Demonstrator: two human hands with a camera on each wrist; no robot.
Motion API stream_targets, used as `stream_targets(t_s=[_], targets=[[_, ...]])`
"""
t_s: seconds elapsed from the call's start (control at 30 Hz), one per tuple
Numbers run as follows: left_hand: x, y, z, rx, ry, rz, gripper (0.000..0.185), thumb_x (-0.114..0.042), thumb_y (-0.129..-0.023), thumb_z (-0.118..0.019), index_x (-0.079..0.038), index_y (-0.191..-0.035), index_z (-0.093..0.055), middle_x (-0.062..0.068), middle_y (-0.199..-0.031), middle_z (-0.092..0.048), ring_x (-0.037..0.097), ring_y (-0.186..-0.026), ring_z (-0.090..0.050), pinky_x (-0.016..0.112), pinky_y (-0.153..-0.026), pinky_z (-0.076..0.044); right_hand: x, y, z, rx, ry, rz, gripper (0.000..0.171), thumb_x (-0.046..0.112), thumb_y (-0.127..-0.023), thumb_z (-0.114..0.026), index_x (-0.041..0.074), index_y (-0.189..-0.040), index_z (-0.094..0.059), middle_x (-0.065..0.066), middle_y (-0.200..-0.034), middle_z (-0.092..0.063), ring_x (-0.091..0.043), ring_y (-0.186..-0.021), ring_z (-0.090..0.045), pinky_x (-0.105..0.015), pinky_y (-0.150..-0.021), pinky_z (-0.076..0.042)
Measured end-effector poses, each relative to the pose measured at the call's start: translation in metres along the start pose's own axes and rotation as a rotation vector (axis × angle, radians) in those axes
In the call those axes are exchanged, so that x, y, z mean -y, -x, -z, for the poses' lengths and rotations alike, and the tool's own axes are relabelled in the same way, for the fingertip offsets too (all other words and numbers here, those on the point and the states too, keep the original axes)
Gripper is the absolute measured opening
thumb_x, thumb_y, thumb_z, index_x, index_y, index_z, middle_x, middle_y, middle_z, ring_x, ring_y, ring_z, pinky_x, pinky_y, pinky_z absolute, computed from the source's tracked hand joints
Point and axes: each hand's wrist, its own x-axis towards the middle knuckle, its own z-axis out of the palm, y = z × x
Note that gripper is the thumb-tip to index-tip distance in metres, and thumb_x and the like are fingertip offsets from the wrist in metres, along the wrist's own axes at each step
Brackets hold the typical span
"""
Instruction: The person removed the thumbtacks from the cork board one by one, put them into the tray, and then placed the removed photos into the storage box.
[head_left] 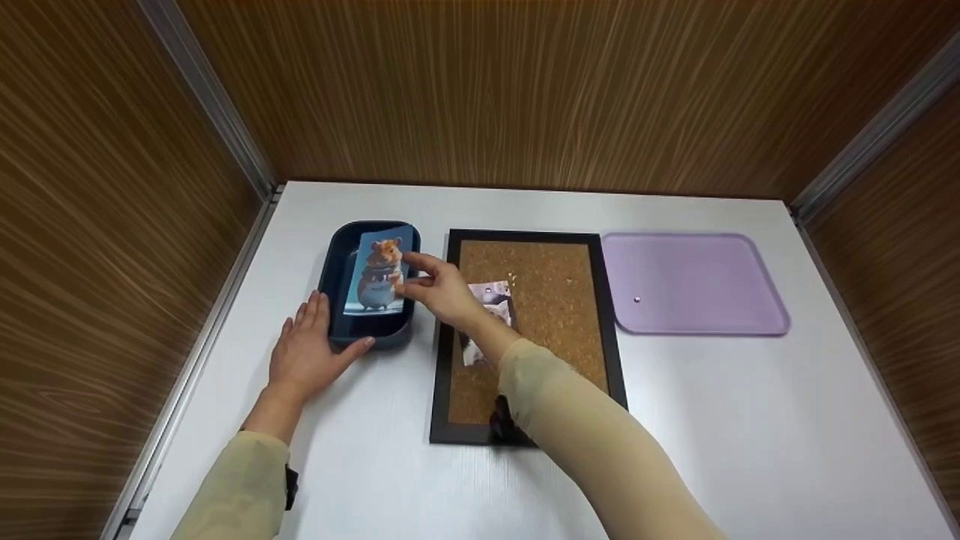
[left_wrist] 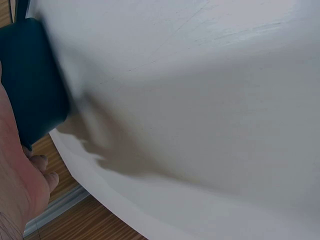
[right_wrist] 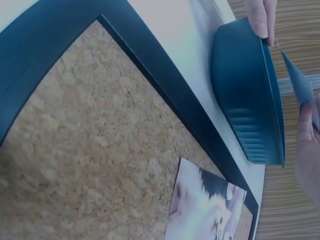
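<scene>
My right hand (head_left: 442,292) pinches a picture card (head_left: 379,277) by its right edge between thumb and fingers. A hamster in blue clothing is printed on the card, which is held tilted over a dark blue plastic bin (head_left: 335,274). The bin's ribbed side wall (right_wrist: 245,120) shows in the right wrist view. My left hand (head_left: 307,356) rests against the bin's near left corner, its straight fingers along the left wall and its thumb by the near wall. Below my right forearm, a cat photo (head_left: 474,352) lies on a black-framed cork board (head_left: 555,322), partly hidden.
A lilac tray (head_left: 697,285) stands right of the cork board, with a small shiny pin (head_left: 637,299) on it. Several small pins (head_left: 512,277) are at the photo's upper edge. Wood-grain panels (head_left: 525,97) enclose the white table (head_left: 352,465) at the back and sides.
</scene>
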Motion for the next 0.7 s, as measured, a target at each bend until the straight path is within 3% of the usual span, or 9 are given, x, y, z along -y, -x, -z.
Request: stream_targets(t_s=[0.7], targets=[[0.0,0.0,-0.001,-0.001,0.004,-0.001,0.122,-0.081,-0.094,-0.055,0.007,-0.166,-0.012,0.027,-0.174,-0.01,0.048,-0.159,-0.016,0.061,-0.128,-0.011,-0.007,-0.007,-0.013,0.016,0.05,-0.037,0.061,0.01,-0.101,-0.073,0.007,-0.157,-0.051,-0.017,-0.155,-0.054,-0.021,-0.12,-0.07,-0.031,-0.101,-0.057]])
